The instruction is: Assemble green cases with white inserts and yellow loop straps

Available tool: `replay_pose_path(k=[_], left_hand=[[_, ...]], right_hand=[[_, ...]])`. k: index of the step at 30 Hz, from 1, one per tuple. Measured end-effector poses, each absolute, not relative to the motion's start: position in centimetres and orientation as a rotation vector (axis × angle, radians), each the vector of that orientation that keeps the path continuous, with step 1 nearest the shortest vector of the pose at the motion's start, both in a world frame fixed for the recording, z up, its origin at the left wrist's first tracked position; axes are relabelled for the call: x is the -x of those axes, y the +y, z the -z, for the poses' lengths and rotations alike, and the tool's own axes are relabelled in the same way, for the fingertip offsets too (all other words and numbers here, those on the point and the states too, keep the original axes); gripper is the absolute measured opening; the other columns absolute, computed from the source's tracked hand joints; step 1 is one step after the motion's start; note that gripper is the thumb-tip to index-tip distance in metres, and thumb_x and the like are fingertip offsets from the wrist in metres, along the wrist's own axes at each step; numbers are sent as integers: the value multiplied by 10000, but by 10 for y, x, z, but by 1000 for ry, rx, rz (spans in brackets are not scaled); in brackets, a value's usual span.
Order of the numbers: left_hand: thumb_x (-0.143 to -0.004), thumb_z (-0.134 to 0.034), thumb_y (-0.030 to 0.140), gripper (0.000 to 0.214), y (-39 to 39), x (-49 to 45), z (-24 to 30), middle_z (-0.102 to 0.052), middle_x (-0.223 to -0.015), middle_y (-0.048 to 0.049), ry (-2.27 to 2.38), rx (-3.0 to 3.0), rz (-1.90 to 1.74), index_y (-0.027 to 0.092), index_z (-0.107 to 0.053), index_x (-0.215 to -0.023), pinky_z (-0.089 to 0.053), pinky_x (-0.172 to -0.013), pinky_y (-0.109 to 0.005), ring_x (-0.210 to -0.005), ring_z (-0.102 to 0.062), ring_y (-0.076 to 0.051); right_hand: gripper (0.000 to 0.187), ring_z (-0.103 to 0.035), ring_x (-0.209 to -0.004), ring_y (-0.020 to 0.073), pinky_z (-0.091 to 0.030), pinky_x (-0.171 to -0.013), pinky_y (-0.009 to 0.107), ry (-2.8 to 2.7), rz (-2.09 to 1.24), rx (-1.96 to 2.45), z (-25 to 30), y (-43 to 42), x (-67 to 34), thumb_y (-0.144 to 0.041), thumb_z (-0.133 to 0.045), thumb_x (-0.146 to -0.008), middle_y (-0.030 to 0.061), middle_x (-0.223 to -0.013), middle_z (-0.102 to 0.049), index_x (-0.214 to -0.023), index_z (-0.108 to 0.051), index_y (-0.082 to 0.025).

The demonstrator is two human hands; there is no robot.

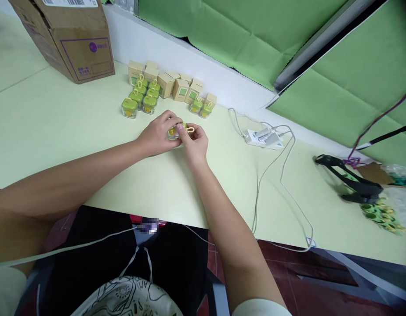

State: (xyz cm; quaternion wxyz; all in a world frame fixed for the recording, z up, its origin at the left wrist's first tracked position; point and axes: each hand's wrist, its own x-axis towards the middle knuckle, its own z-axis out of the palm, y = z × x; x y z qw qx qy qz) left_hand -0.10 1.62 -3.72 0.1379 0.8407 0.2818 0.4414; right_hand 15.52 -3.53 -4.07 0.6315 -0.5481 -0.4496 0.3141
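Between my two hands, just above the table (150,180), lies a small clear jar (172,133) with a green lid, a yellow label and a pale loop strap. It is tipped on its side, its strap pointing right. My left hand (159,134) grips the jar's base end, fingers curled round it. The thumb and fingers of my right hand (195,142) close on the lid end near the strap. Behind my left hand stands a cluster of several similar jars (149,104). Two more such jars (197,105) stand behind my right hand.
Small cardboard boxes (181,90) line the wall behind the jars. A large carton (87,55) stands at back left. To the right are a white power strip (262,138) with trailing cables, a black stand-like object (351,180) and a heap of green lids (381,215).
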Motion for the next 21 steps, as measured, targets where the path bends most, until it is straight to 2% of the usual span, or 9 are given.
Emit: replay_pose_path(k=[7,13,17,21], left_hand=[[-867,-722,294,382,16,2,32,-732,-1268,-103,835,-2445,-1259,211,-728,-1240,-595,-1040,-440,-1167,-722,-279],[-904,-710,351,379,13,4,29,-741,-1308,-113,846,-2413,-1196,212,-729,-1256,-580,-1073,-454,-1198,-716,-290],[-888,-721,333,371,12,4,28,-746,-1307,-108,864,-2415,-1198,220,-731,-1242,-573,-1075,-462,-1202,-711,-297],[-878,-701,302,389,12,4,27,-742,-1319,-104,898,-2401,-1196,226,-724,-1259,-567,-1086,-464,-1220,-704,-299]], right_hand=[[633,-714,-926,186,-631,-898,362,-1049,-775,1220,41,-35,-156,-805,-860,-752,22,-1000,-750,-1021,-726,-249],[582,-745,-980,186,-641,-943,349,-1024,-864,1215,35,-40,-153,-754,-895,-757,13,-992,-770,-1008,-736,-253],[605,-749,-940,182,-646,-849,324,-984,-950,1212,31,-42,-150,-748,-932,-720,4,-962,-762,-1002,-704,-264],[580,-744,-896,168,-630,-799,307,-953,-1067,1199,27,-45,-147,-727,-908,-778,-26,-914,-734,-1070,-660,-292]])
